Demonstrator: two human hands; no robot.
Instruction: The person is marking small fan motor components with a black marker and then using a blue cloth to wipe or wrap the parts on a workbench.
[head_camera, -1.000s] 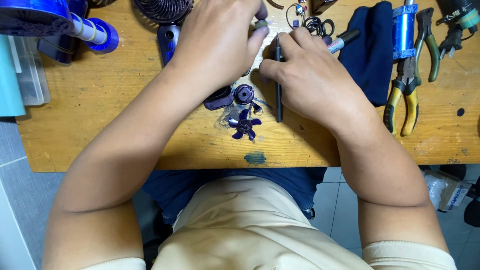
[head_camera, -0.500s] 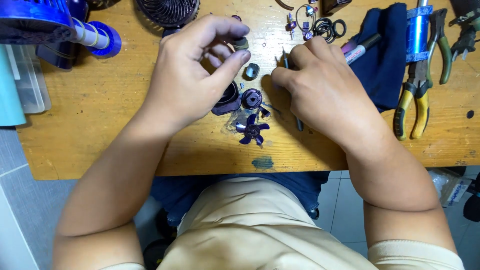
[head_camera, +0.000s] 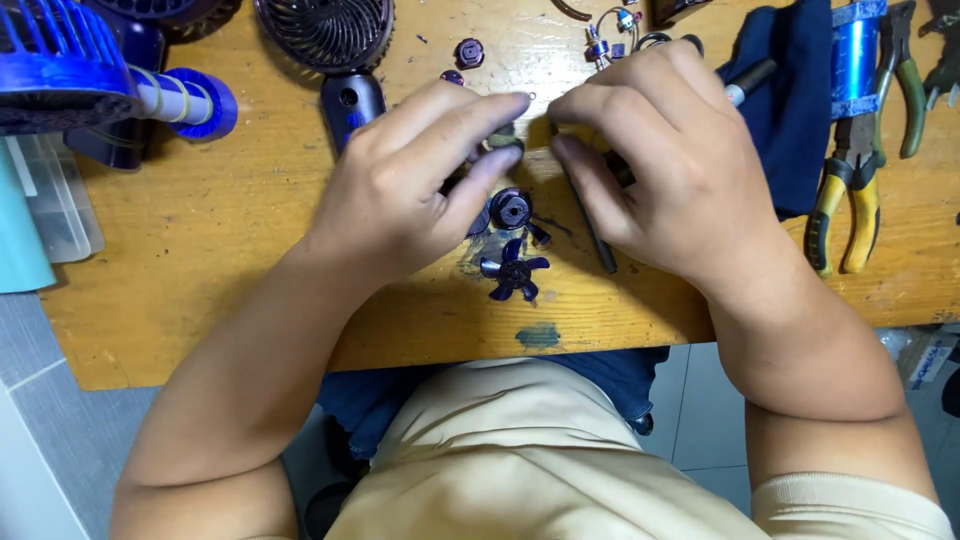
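Under right hand: thin rod, tip toward table edge.

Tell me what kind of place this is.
Probably a small repair or hobby workbench. A worn wooden table holds pliers, a taken-apart blue handheld fan and a loose blue fan blade. The left hand and right hand meet over a small part.

You are working at a worn wooden bench. A small blue fan impeller is lying at centre, yellow-handled pliers at right, a dark blue cloth upper right, a black fan grille at top.
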